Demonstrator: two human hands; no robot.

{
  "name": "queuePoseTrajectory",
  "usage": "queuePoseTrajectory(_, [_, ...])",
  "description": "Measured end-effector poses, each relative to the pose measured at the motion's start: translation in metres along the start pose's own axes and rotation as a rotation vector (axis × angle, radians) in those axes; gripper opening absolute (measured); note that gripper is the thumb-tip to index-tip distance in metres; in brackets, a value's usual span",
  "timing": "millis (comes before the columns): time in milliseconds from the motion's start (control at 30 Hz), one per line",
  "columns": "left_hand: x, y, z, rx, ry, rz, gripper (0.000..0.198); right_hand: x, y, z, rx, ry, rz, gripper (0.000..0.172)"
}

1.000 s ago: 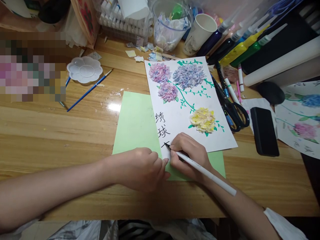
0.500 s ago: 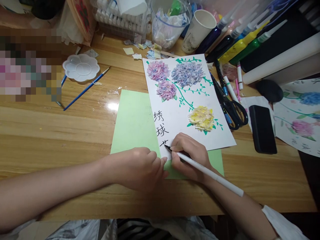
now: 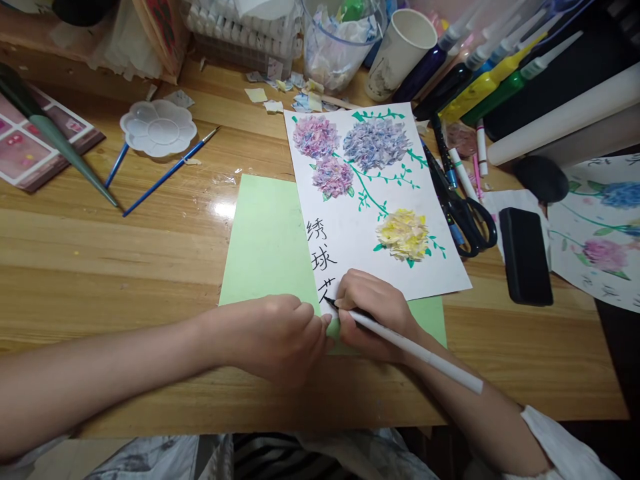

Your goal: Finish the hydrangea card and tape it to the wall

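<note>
Since half a second ago the third character (image 3: 327,288) has gained a slanting stroke, the right hand (image 3: 373,313) pinching the white pen (image 3: 420,350) over the flower sheet (image 3: 357,250). Its tip points up-left onto the paper, its long axis slanting down-right along the forearm. The left hand (image 3: 280,333) is curled at the sheet's lower corner; whether it grips, I can't tell.

Third handwritten black ink character (image 3: 327,285): more strokes, one slanting down leftward
Slim white black-tipped pen (image 3: 416,348): tip now lower
</note>
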State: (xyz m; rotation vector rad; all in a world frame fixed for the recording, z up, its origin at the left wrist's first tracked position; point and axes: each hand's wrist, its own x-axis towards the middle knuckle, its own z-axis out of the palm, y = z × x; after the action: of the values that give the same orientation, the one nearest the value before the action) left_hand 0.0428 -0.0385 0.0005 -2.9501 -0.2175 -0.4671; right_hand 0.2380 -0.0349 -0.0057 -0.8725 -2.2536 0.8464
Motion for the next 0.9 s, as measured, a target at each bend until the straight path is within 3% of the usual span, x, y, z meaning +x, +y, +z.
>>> queuePoseTrajectory(267, [-0.0006, -0.0011, 0.0002, -0.054, 0.011, -0.019, 0.021, -0.0002, 0.0007, -0.0038, 0.048, -0.075, -0.061, 0.023])
queuePoseTrajectory(333, [-0.0001, -0.0012, 0.0003, -0.049, 0.021, -0.017, 0.022, -0.0021, 0.0012, -0.0041, 0.084, -0.051, -0.032, 0.022])
queuePoseTrajectory(467, [0.0013, -0.0010, 0.0008, -0.029, 0.047, -0.037, 0.025, -0.0049, 0.0016, -0.0030, 0.043, 0.119, 0.112, 0.022])
queuePoseTrajectory(733, [0.0002, -0.0018, 0.0009, -0.059, 0.033, -0.034, 0.020, -0.0028, 0.0017, -0.0031, 0.028, 0.000, 0.005, 0.020])
queuePoseTrajectory(900, [0.0005, -0.0015, 0.0015, -0.066, 0.039, -0.054, 0.022, -0.0030, 0.0014, -0.0028, -0.002, 0.074, 0.112, 0.020])
